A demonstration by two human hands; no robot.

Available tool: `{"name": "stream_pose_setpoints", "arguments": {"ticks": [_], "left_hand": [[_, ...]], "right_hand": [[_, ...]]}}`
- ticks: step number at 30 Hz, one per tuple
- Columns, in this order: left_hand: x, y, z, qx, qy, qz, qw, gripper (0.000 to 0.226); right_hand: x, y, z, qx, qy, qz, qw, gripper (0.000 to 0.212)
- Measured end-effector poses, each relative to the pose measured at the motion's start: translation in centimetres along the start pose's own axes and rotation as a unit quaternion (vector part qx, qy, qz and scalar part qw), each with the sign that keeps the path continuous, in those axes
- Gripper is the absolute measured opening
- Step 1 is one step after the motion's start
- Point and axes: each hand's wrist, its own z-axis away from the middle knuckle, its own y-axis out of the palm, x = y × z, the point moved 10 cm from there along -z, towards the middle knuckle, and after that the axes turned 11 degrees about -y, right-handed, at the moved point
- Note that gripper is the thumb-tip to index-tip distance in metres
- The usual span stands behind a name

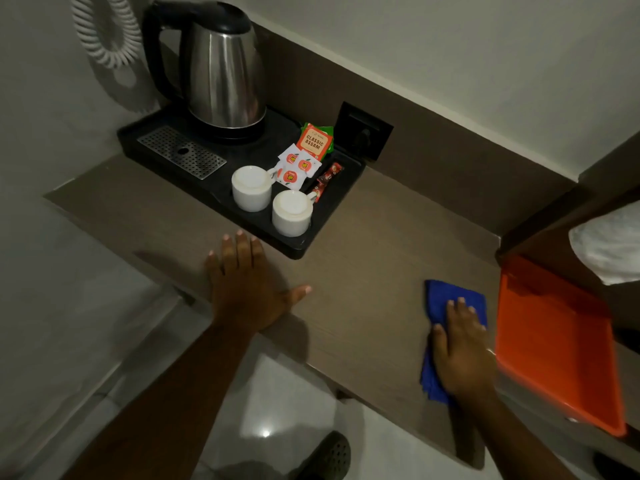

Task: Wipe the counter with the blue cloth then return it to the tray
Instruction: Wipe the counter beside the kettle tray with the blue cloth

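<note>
A folded blue cloth (446,296) lies flat on the brown wooden counter (363,278), near its right end. My right hand (460,344) presses down on the cloth with fingers spread, covering its middle. An empty orange tray (554,344) sits just right of the cloth, at the counter's right end. My left hand (246,282) rests palm down on the bare counter near the front edge, fingers apart, holding nothing.
A black tray (322,216) at the back left holds a steel kettle (225,74), two upturned white cups (270,199), tea and sugar sachets (304,157). A wall socket (363,133) sits behind it. White cloth (609,247) lies on a shelf at right. Tiled floor lies below.
</note>
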Motion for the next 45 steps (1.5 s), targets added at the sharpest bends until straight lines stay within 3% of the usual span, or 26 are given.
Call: {"name": "stream_pose_setpoints", "arguments": {"ticks": [4, 6, 8, 11, 13, 15, 21, 26, 28, 32, 36, 41, 45], "left_hand": [[-0.1, 0.4, -0.3, -0.001, -0.005, -0.004, 1.000, 0.142], [-0.1, 0.4, -0.3, 0.000, -0.008, -0.005, 1.000, 0.143], [-0.2, 0.2, -0.3, -0.005, -0.003, -0.006, 1.000, 0.143], [0.0, 0.0, -0.1, -0.012, -0.006, -0.014, 1.000, 0.143], [0.1, 0.0, -0.1, -0.009, -0.006, -0.014, 1.000, 0.144], [0.1, 0.2, -0.1, -0.004, 0.000, -0.017, 1.000, 0.144], [0.0, 0.3, -0.3, -0.013, 0.009, -0.006, 1.000, 0.141], [0.0, 0.8, -0.6, -0.007, 0.006, 0.001, 1.000, 0.142], [0.0, 0.9, -0.7, -0.004, 0.005, -0.002, 1.000, 0.142], [-0.1, 1.0, -0.6, -0.008, 0.007, -0.006, 1.000, 0.141], [0.1, 0.9, -0.4, -0.003, -0.002, -0.001, 1.000, 0.142], [0.0, 0.9, -0.7, -0.003, 0.003, -0.008, 1.000, 0.139], [-0.1, 0.8, -0.6, -0.015, 0.010, 0.006, 1.000, 0.136]], "right_hand": [[-0.3, -0.1, -1.5, -0.031, 0.197, 0.011, 0.980, 0.058], [3.1, 0.8, -2.6, -0.020, 0.230, -0.015, 0.973, 0.060], [8.3, 2.2, -3.5, -0.024, 0.151, -0.016, 0.988, 0.061], [14.6, 3.8, -2.1, -0.004, -0.046, -0.012, 0.999, 0.061], [14.5, 3.8, -0.3, 0.020, -0.128, -0.006, 0.992, 0.061], [11.6, 3.5, 1.5, 0.034, -0.150, -0.004, 0.988, 0.060], [0.1, 0.1, 3.6, -0.020, 0.065, 0.005, 0.998, 0.056], [3.9, 1.0, 3.5, -0.034, 0.252, -0.011, 0.967, 0.061], [9.5, 2.5, 2.1, -0.017, 0.208, -0.016, 0.978, 0.063], [18.5, 5.0, 0.6, 0.029, -0.044, -0.024, 0.998, 0.063], [15.0, 3.5, 2.8, 0.035, -0.190, -0.015, 0.981, 0.060], [1.3, 0.8, 1.5, 0.002, 0.006, -0.014, 1.000, 0.059], [-4.0, -0.4, -1.7, -0.045, 0.211, 0.005, 0.976, 0.059]]}}
